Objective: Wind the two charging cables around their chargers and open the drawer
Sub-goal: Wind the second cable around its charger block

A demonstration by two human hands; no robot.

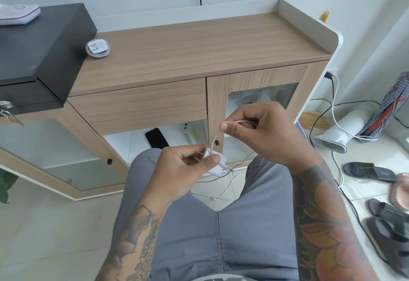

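My left hand grips a white charger above my lap, its metal prongs pointing left. A white cable arcs up from the charger into my right hand, which pinches it between thumb and fingers. On the wooden cabinet top, at the left, lies another white charger with its cable wound around it. The wood-fronted drawer below the top is closed.
A black box with a white device on it sits at the cabinet's left end. Glass doors flank the drawer. A phone and loose wires lie on the floor below. At the right are a white appliance, cords and sandals.
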